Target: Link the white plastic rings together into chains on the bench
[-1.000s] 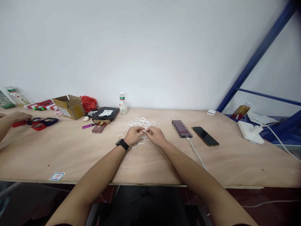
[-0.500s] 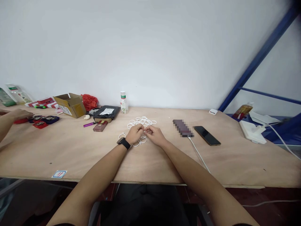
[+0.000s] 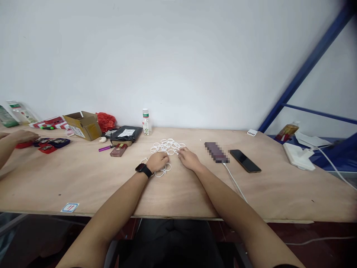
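Observation:
Several thin white rings (image 3: pixel 171 152) lie in an overlapping heap on the wooden table, in front of my hands. Beside my left wrist, a smaller group of white rings (image 3: pixel 161 173) is partly hidden under my left hand. My left hand (image 3: pixel 157 161), with a black watch at the wrist, is closed between the two groups; its fingertips are too hidden to show what they hold. At the right edge of the heap, my right hand (image 3: pixel 189 159) has its fingers pinched on a white ring (image 3: pixel 176 151).
A phone (image 3: pixel 245 160) and a blurred-out dark device (image 3: pixel 216 152) with a white cable lie on the right. Behind stands a bottle (image 3: pixel 145 122). Leftward are a dark red box (image 3: pixel 118 150), a black parcel (image 3: pixel 126 134) and an open carton (image 3: pixel 83 125). Another person's hand (image 3: pixel 21 137) is far left.
My hands have parted from where they met. The left moved slightly left and nearer to me, while the right moved right to the edge of the heap.

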Available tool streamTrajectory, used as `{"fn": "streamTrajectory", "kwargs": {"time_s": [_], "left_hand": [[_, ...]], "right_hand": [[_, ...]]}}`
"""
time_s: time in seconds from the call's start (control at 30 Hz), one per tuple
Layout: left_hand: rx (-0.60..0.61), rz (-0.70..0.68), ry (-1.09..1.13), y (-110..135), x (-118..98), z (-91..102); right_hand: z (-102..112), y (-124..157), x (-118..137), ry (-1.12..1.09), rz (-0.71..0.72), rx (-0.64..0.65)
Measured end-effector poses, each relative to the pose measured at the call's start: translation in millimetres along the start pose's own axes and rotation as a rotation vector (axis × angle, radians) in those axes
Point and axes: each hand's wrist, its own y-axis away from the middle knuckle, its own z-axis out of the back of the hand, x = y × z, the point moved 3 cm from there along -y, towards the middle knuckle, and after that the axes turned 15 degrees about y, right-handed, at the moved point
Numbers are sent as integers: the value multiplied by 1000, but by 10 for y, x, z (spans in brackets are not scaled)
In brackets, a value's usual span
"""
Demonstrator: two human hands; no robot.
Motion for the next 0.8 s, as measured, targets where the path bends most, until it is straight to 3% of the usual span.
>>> {"fn": "streamTrajectory", "kwargs": {"time_s": [0.3, 0.53, 0.8], "left_hand": [[11, 59, -132, 29, -17, -28], [-133, -176, -41, 37, -121, 3], [-104, -132, -33, 22, -165, -3]], "right_hand": [[48, 30, 77, -35, 34, -4], [132, 59, 243, -388, 29, -48], [157, 86, 311, -549, 57, -37]]}}
